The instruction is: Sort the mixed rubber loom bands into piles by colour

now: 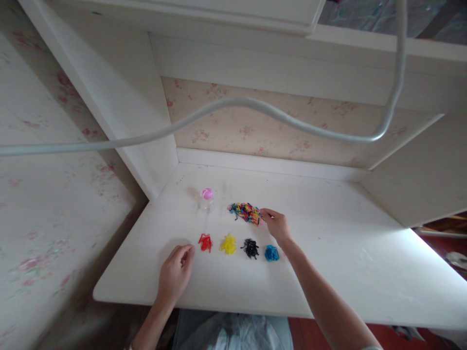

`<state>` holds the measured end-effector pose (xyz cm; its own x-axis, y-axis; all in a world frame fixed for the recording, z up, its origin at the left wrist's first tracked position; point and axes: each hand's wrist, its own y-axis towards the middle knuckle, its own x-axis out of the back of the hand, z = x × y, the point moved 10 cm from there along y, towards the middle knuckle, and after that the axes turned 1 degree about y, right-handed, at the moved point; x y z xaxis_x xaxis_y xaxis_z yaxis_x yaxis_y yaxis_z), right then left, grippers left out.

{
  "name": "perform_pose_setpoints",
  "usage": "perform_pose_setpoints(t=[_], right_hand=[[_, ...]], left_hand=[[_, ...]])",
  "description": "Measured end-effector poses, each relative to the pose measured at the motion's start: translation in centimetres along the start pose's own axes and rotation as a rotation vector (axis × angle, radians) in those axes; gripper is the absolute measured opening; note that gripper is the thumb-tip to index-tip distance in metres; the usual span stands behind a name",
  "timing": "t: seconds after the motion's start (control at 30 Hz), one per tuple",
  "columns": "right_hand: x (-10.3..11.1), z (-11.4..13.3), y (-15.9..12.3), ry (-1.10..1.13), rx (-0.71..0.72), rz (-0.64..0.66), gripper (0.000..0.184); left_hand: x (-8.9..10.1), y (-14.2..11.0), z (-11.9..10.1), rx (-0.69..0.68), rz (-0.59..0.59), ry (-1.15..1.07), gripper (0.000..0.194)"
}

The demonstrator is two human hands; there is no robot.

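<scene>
A mixed pile of small coloured rubber bands (245, 212) lies on the white desk. At its right edge my right hand (276, 224) pinches with thumb and forefinger at a rubber band; the fingertips partly hide it. Nearer to me is a row of single-colour heaps: red bands (206, 242), yellow bands (228, 244), black bands (251, 248) and blue bands (272, 253). A bit of pink shows beside the blue heap, partly hidden by my right forearm. My left hand (176, 270) rests on the desk just left of the red heap, fingers curled closed, with nothing visible in them.
Behind the red heap stands a small clear container (207, 204) with a pink top (206, 193). A pale bent tube (233, 102) crosses the view above the white desk (350, 262). White side panels and a flowered wall enclose the back.
</scene>
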<state>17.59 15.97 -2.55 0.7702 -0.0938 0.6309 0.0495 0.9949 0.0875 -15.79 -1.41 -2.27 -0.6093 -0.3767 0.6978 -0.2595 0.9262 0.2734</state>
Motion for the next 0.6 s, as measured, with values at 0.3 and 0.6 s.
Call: perform_pose_setpoints(t=[0.3,0.6], right_hand=[[-0.5,0.0,-0.4,0.136,-0.045,0.008,0.057],[-3.2,6.1,-3.8,0.177,0.067,0.162,0.043]], left_hand=[[-0.4,-0.1,0.5,0.023,0.032,-0.008,0.025],[-0.5,-0.1,0.5,0.054,0.040,-0.036,0.027]])
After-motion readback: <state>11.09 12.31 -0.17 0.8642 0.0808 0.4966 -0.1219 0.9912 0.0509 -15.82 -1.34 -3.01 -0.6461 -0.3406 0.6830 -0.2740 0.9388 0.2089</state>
